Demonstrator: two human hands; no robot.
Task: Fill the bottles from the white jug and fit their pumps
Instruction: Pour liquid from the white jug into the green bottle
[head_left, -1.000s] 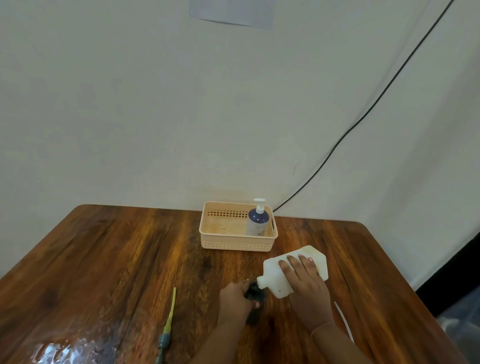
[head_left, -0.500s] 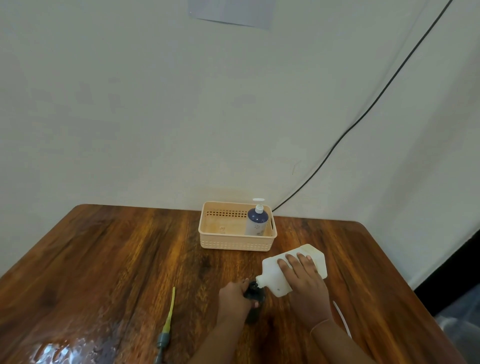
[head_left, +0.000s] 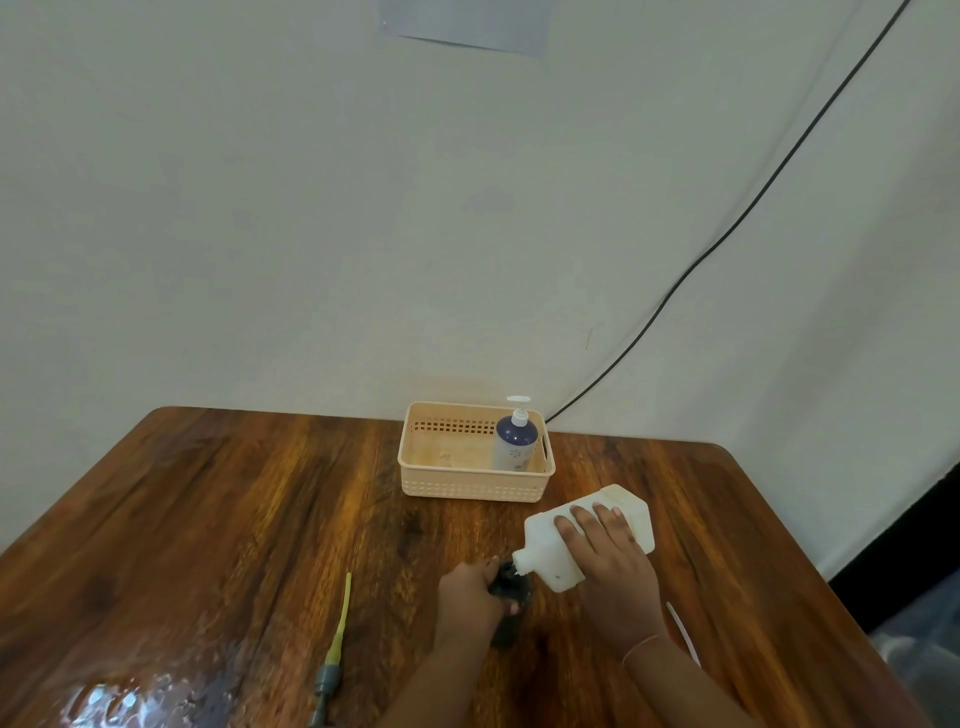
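White jug (head_left: 541, 548) tips at bottle (head_left: 506, 586), well inside table (head_left: 234, 519) edges

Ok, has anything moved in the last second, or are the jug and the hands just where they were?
Nothing has visibly moved. The right hand still holds the white jug tilted, its spout at the mouth of the dark bottle, which the left hand grips on the table. The pump bottle stands in the basket and the loose pump lies on the table, as before.
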